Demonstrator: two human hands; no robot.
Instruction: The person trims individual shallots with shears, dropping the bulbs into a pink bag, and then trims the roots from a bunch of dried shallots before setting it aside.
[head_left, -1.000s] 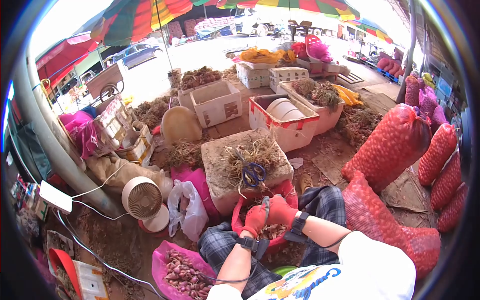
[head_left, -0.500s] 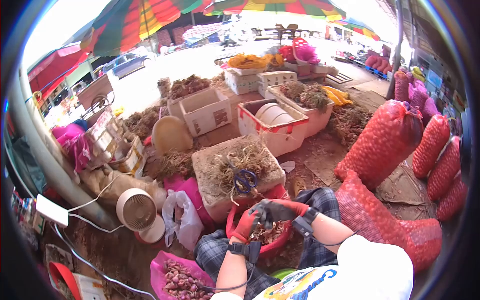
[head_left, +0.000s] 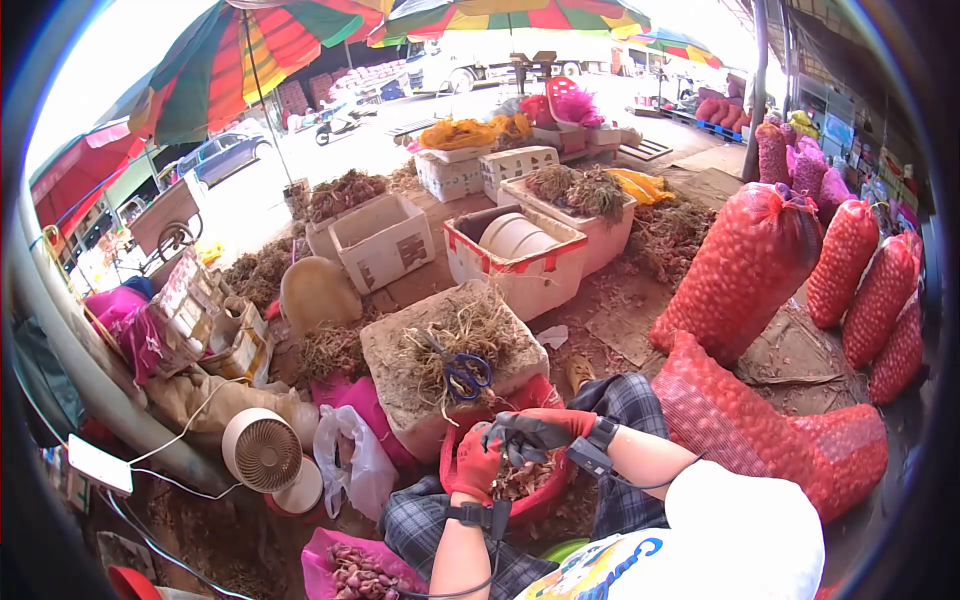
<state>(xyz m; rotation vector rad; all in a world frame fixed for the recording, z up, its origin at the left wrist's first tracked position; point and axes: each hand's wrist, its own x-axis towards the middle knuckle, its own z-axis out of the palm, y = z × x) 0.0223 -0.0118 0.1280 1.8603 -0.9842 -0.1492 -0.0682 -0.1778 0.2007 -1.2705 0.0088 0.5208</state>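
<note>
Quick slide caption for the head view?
Gloved left hand and right hand meet over a red basin; scissors lie on the foam box beyond.

Left hand (head_left: 476,462): covered by a red knit glove, snug down to the wrist.
Right hand (head_left: 535,430): same sort of glove, red on the back, with a dark grey coating over the palm and fingers.
Left wrist band (head_left: 468,514): black strap with a small black box fixed to it.
Right wrist band (head_left: 597,447): black strap carrying a chunky black block.
Cables (head_left: 655,484): thin dark leads, one running off each band.
Shirt (head_left: 740,530): white, short-sleeved, with a yellow and blue print and blue script lettering on the front.
Trousers (head_left: 630,400): dark blue-grey plaid crossed with pale lines.
</note>
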